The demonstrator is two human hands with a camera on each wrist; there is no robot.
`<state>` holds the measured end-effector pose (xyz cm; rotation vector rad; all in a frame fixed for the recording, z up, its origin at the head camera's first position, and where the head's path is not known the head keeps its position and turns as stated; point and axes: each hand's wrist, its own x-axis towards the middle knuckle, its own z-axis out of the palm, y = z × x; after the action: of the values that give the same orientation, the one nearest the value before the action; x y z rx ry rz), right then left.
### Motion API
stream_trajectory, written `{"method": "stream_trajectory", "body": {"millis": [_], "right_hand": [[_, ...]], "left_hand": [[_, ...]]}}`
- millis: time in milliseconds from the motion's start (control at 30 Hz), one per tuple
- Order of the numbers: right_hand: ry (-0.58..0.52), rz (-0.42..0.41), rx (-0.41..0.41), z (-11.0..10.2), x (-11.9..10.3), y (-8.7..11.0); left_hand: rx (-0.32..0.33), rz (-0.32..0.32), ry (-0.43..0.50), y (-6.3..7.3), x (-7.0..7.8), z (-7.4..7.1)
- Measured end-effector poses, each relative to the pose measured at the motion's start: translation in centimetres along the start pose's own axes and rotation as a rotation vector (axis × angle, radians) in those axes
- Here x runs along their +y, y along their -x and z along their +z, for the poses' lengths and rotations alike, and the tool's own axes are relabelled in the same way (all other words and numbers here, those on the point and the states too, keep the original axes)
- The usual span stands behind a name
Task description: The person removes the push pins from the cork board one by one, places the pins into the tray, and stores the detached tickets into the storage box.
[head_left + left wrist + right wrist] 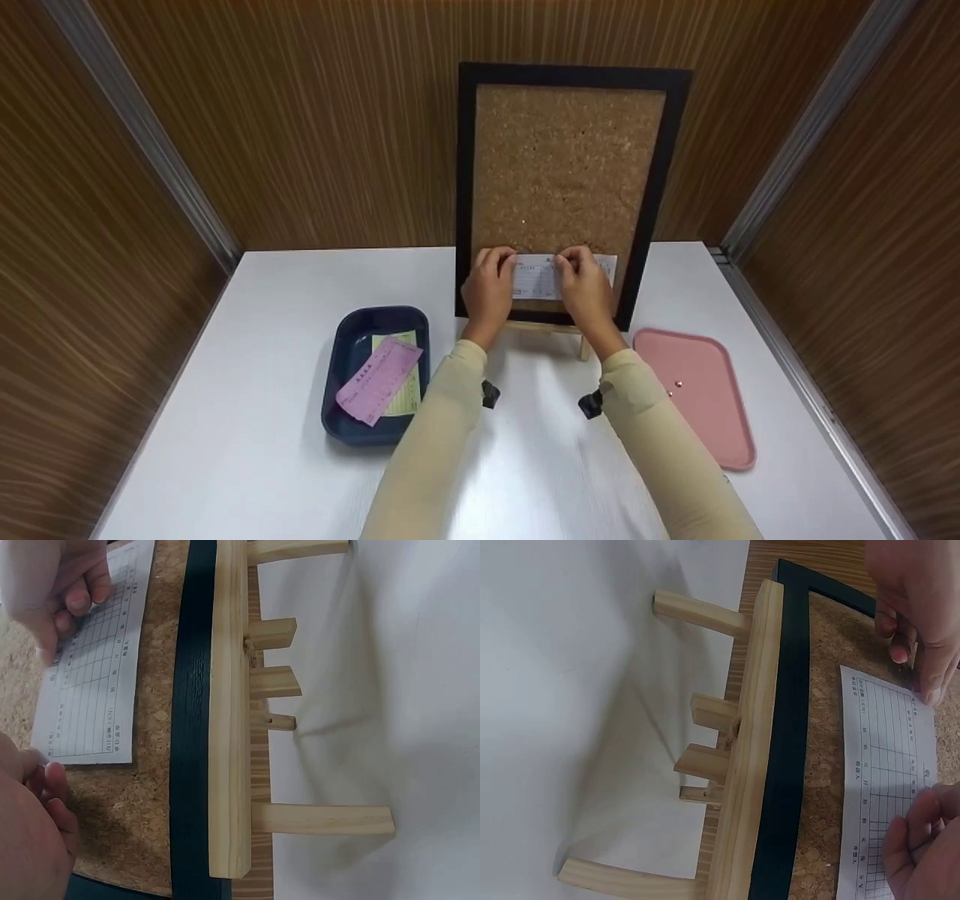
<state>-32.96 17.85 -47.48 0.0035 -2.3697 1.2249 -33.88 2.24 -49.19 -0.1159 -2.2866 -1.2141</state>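
Observation:
A white printed receipt slip point(534, 279) lies against the lower part of a black-framed cork board point(570, 165). My left hand point(489, 289) pinches its upper left corner with thumb and fingertips. Farther right along the top edge, my right hand point(585, 289) has thumb and curled fingers on the slip, covering part of it. The left wrist view shows the left hand point(34, 814) at the slip's end and the right hand point(64, 589) over its printed grid. In the right wrist view the right hand point(926, 840) is lowest. Whether a pin sits under the fingertips is hidden.
A wooden easel point(229, 712) carries the board. On the left stands a navy tray point(337, 375) with a pink slip point(381, 379) over a yellow-green slip point(405, 394). A pink tray point(712, 420) on the right bears small shiny pins point(679, 384). Wood-grain panels surround the white table.

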Motion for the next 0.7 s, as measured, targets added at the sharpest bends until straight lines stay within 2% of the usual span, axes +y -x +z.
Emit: {"method": "stream_trajectory", "body": {"millis": [200,467,700], "right_hand": [[-0.063,-0.014,-0.039,-0.1,0.2,0.1],[-0.244,-0.052,-0.087,-0.1,1.0,-0.1],[-0.309,-0.007,-0.146,-0.4,1.2,-0.3]], "left_hand": [[0.008,0.006,-0.002,-0.2,-0.1,-0.3],[0.009,0.009,-0.007,-0.3,-0.2,-0.3],[0.009,0.006,0.01,-0.2,-0.2,-0.3]]}}
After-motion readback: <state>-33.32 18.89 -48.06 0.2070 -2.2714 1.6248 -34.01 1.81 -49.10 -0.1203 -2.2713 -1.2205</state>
